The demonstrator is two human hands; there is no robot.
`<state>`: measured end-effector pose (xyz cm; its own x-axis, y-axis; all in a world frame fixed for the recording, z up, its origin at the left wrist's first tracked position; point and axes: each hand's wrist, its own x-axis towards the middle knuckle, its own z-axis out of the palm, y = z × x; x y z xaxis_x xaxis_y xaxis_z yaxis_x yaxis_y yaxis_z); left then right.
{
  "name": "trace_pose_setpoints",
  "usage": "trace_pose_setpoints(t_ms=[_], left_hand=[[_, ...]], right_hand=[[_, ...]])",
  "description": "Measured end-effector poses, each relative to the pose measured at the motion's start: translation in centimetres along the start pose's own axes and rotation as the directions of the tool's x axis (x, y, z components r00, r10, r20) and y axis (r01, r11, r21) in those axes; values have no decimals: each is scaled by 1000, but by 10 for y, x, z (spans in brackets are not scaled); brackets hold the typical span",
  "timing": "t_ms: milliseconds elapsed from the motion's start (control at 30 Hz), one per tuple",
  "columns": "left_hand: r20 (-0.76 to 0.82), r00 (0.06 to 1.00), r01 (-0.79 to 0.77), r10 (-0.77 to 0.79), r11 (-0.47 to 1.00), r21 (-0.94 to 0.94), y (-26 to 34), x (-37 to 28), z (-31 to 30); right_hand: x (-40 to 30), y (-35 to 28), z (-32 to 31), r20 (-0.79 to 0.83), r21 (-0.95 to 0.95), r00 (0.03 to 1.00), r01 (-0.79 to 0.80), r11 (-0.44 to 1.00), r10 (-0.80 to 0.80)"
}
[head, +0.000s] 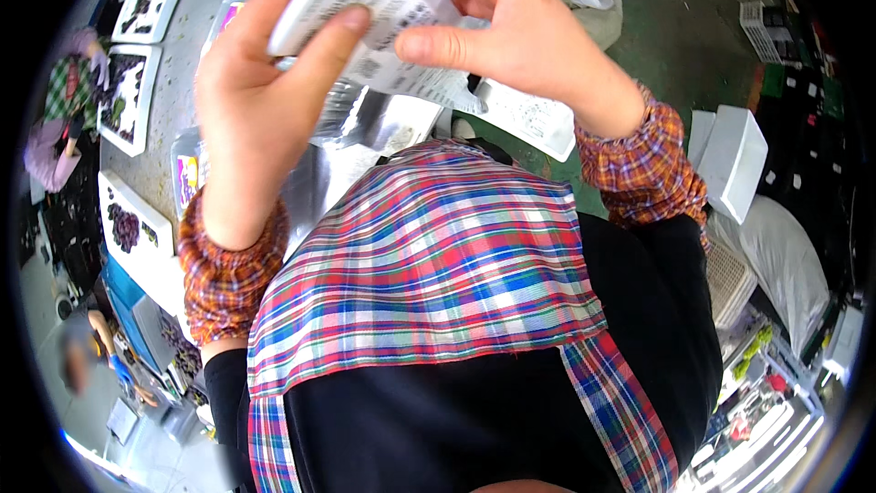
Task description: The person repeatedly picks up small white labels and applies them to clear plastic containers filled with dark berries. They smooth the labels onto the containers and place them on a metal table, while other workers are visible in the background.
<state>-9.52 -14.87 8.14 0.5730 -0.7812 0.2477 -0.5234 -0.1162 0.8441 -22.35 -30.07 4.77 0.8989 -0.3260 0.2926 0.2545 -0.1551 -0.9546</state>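
My left hand (pixel 253 89) grips a roll of printed white labels (pixel 332 3) from its side, with the thumb pressed on the outer layer. At the loose end, my right hand (pixel 520 34) pinches the label strip (pixel 410 79) between thumb and fingers. The strip hangs below both hands and bears small print. Beneath it lies shiny clear plastic packaging (pixel 349 113) on the table; its exact form is partly hidden. A white tray-like piece (pixel 530 120) with marks on it shows under my right wrist. Clear plastic boxes with a purple and yellow label (pixel 186 174) stand beside my left forearm.
White trays with dark grapes (pixel 125 92) line the grey table (pixel 178 75) on the left. Two other people (pixel 51 144) (pixel 96 335) are at the left. On the right are a white foam box (pixel 736 161), a plastic bag (pixel 787 267) and a crate (pixel 729 281).
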Motion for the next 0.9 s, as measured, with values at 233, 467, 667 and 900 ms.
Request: trace_pose_setpoints(t_ms=[233,467,667,900], left_hand=[[37,979,204,-202,934,-292,-17,-24,6],[85,967,252,-240,951,-179,-31,-37,1],[81,928,371,-363,888,-273,-57,-48,-14],[-8,880,450,-475,840,-303,-87,-56,-56]], right_hand=[[-15,28,22,-105,-75,980,-179,981,171],[-4,39,33,95,247,960,-281,928,265],[0,51,57,186,254,864,-503,826,469],[57,68,68,244,133,776,-621,772,582]])
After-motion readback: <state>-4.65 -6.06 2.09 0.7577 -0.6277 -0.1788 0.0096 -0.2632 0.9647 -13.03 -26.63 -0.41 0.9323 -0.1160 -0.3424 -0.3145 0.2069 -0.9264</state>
